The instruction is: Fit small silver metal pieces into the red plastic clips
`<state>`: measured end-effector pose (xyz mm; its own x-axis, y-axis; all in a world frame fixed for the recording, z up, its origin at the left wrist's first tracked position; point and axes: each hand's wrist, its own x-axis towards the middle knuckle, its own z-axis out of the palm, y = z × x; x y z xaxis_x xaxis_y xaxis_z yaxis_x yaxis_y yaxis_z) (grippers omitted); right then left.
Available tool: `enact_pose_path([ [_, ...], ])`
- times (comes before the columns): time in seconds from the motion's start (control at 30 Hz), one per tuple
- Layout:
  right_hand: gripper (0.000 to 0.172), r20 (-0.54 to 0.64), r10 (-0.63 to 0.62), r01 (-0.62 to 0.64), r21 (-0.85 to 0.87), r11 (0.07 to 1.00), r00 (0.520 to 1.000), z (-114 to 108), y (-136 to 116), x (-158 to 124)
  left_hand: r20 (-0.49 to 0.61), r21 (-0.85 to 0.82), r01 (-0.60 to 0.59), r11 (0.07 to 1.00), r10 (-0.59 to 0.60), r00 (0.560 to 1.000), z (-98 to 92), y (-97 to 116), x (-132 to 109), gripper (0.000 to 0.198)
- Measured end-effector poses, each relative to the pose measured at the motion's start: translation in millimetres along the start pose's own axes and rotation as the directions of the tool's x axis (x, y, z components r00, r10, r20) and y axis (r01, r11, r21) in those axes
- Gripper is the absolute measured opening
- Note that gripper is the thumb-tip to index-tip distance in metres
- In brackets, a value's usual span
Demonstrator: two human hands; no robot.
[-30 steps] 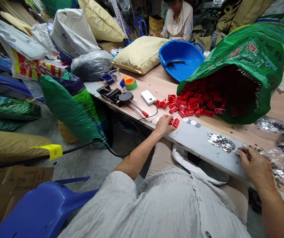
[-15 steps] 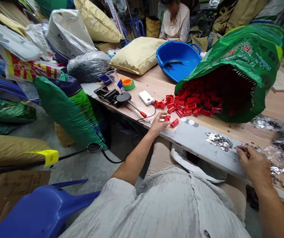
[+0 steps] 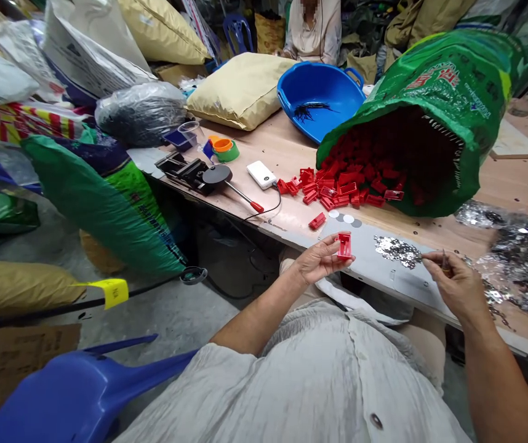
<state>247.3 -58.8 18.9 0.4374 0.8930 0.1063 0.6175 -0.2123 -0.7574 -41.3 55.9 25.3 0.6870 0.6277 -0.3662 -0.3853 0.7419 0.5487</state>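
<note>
My left hand [image 3: 322,259] holds a red plastic housing [image 3: 344,245] upright between thumb and fingers, above the near table edge. Its hollow side faces me. A single red piece [image 3: 317,221] lies on the table beyond that hand. My right hand [image 3: 460,286] is closed, with a small pointed tool [image 3: 445,263] tucked between its fingers; its exact kind is unclear. The thumb and forefinger tips pinch together at the right edge of a pile of small shiny metal pieces [image 3: 397,251]. Whether a metal piece is between them is too small to tell.
A green sack [image 3: 471,80] lies on its side, spilling red pieces [image 3: 338,184]. Behind are a blue basin [image 3: 287,101] and beige sack [image 3: 236,89]. A red-handled lever fixture [image 3: 218,175] and white power bank [image 3: 261,175] stand left. Bagged metal parts [image 3: 527,258] lie right. Another person [image 3: 312,31] sits opposite.
My left hand has picked up a red housing from the table and brought it right and nearer me. My right hand stays by the metal pile. The view has shifted slightly.
</note>
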Motion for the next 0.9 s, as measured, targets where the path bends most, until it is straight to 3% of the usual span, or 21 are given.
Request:
enact_pose_path([
  [0.13, 0.027, 0.152, -0.104, 0.070, 0.215, 0.974, 0.983, 13.7, -29.3, -8.6, 0.031, 0.005, 0.118, 0.993, -0.118, 0.992, 12.8, -16.0, -0.9, 0.037],
  [0.27, 0.023, 0.246, -0.183, 0.112, 0.279, 0.954, 0.952, 23.2, -52.5, -16.5, 0.017, 0.037, 0.212, 0.977, -0.213, 0.977, 23.8, -28.1, -1.3, 0.028],
  [0.47, 0.014, 0.167, -0.309, 0.281, 0.172, 0.944, 0.936, 25.0, -63.9, -23.0, -0.038, 0.017, 0.257, 0.966, -0.256, 0.966, 33.8, -36.6, -1.7, 0.014],
  [0.63, 0.011, 0.137, -0.497, 0.491, 0.078, 0.868, 0.857, 27.6, -63.4, -24.8, -0.025, -0.021, 0.280, 0.960, -0.281, 0.959, 35.8, -40.5, -2.8, 0.011],
  [0.9, 0.015, 0.173, -0.572, 0.571, 0.057, 0.819, 0.802, 28.5, -64.5, -26.7, 0.043, 0.006, 0.274, 0.962, -0.274, 0.961, 32.2, -44.7, -2.4, 0.021],
])
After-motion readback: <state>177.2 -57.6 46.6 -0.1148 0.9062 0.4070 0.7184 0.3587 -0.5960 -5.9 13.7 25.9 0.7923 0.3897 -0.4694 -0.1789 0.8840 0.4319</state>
